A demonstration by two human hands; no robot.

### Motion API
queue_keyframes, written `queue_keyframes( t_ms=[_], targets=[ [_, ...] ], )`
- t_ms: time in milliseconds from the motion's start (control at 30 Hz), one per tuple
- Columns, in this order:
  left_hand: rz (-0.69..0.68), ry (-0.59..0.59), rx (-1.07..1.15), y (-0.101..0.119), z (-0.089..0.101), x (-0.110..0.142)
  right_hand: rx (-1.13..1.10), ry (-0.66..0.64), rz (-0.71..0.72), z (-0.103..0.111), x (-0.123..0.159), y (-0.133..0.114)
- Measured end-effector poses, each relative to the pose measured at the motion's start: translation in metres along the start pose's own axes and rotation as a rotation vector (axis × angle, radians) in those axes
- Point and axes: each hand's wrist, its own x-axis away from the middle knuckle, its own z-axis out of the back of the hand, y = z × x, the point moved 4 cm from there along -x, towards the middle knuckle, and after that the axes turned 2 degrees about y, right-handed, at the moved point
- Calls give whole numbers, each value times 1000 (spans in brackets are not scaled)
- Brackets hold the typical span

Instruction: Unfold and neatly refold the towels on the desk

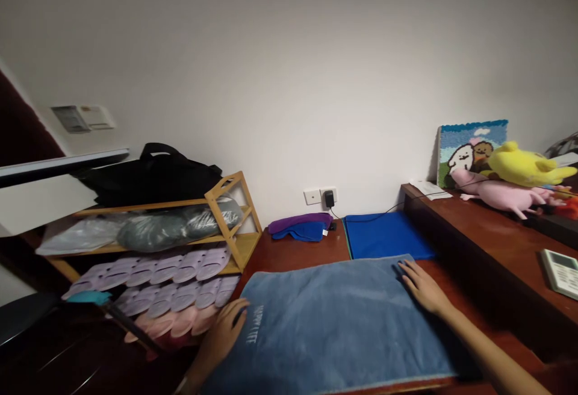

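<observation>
A blue-grey towel [334,323] lies spread out over the reddish-brown wooden surface, with white lettering near its left edge. My left hand [228,326] rests at the towel's left edge, fingers stretched out and touching the cloth beside the lettering. On the far right corner my right hand [422,286] lies flat with its fingers apart. Dark spots show near the fingertips of both hands; I cannot make out what they are. Part of the towel's near left side is hidden behind my left forearm.
Behind the towel lie purple and blue folded cloths [300,226] and a blue mat [383,235]. A black plug [329,198] sits in the wall socket. Left stands a wooden rack [246,220] with slippers and a black bag. A raised ledge [487,220] on the right bears plush toys.
</observation>
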Motion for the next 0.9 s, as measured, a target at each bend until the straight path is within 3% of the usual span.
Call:
queue_keyframes(
  t_ms=[67,167,267,333,400,467,567,633,767,900],
  targets=[
    [-25,-62,-62,-1,-25,-18,84,-85,-21,-22,-10,7],
    [-39,-145,-190,-17,-54,-19,173,-136,-71,-36,-3,27],
    [-58,-185,-256,-36,-66,-3,206,-156,-99,-28,8,43],
    [-115,-196,-242,-41,-66,5,243,-146,-108,-16,4,42],
    [-144,-180,-229,-42,-63,8,282,-89,-100,-6,-13,25],
    [-120,-149,-241,-41,-61,5,274,-39,-31,-6,-40,-7],
    [-73,-100,-274,-39,-63,0,203,-94,133,-26,-82,-65],
    [-71,-79,-289,-39,-65,0,190,-192,140,-48,-101,-89],
    [-74,-69,-318,-41,-66,4,251,-317,44,-89,-112,-96],
    [-98,-78,-315,-41,-65,6,286,-303,108,-101,-105,-90]
  ],
)
